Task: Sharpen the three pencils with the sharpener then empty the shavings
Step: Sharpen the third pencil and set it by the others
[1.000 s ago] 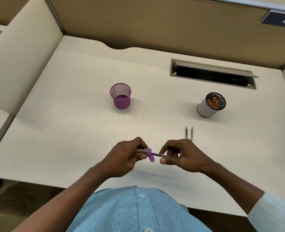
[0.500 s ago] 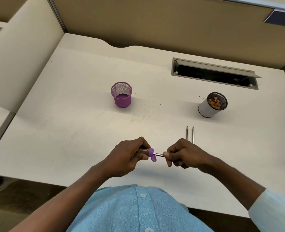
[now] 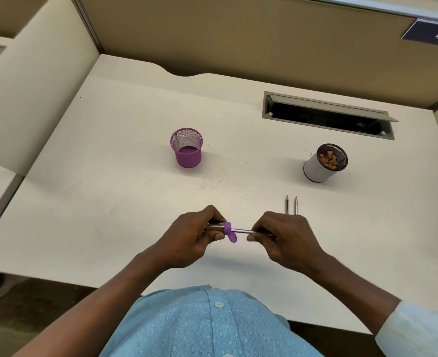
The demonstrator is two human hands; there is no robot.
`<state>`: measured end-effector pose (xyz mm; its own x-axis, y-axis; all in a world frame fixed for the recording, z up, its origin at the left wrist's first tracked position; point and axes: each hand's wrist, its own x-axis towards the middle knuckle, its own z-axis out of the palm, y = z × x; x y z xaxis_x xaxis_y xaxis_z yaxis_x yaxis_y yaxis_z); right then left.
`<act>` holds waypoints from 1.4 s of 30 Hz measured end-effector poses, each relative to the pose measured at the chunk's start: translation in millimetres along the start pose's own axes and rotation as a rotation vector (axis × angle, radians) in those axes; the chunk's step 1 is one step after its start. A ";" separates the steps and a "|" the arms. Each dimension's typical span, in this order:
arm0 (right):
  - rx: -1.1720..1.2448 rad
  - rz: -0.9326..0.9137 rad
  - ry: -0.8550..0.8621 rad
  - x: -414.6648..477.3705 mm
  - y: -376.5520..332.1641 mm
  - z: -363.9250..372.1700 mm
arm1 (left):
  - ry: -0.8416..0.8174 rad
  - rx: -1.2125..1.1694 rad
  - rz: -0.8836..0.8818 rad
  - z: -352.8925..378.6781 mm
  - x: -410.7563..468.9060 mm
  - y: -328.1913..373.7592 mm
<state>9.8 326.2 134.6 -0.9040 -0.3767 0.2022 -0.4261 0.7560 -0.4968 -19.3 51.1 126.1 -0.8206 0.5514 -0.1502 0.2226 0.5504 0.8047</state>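
Observation:
My left hand [image 3: 194,235] grips a small sharpener [image 3: 227,229] with a clear body and a purple cap, held just above the desk's near edge. A grey pencil [image 3: 241,230] runs from it to the right, its far end pinched in my right hand [image 3: 282,235]. The pencil's tip is hidden inside the sharpener. Two more pencils [image 3: 291,205] lie side by side on the desk, tips pointing away, their lower parts hidden behind my right hand. A white cup [image 3: 323,163] with a black mesh rim holds orange shavings at the right.
A purple mesh pot [image 3: 187,148] stands left of centre on the cream desk [image 3: 109,191]. An open cable hatch [image 3: 326,117] lies at the back right. Partition walls close off the back and left. Tiny specks of shavings dot the desk's middle.
My right hand has rolled about the pencil, fingers shifting over it, while my left hand keeps the sharpener in place. The view has shifted slightly.

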 end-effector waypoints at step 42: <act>-0.141 -0.067 0.034 -5.9 -4.2 2.5 | 0.000 -0.041 0.038 -2.5 0.3 4.9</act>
<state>17.0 323.9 133.3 -0.8731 -0.4124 0.2602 -0.4839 0.7985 -0.3582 -19.8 52.5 131.4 -0.8120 0.5713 -0.1193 0.2317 0.5032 0.8325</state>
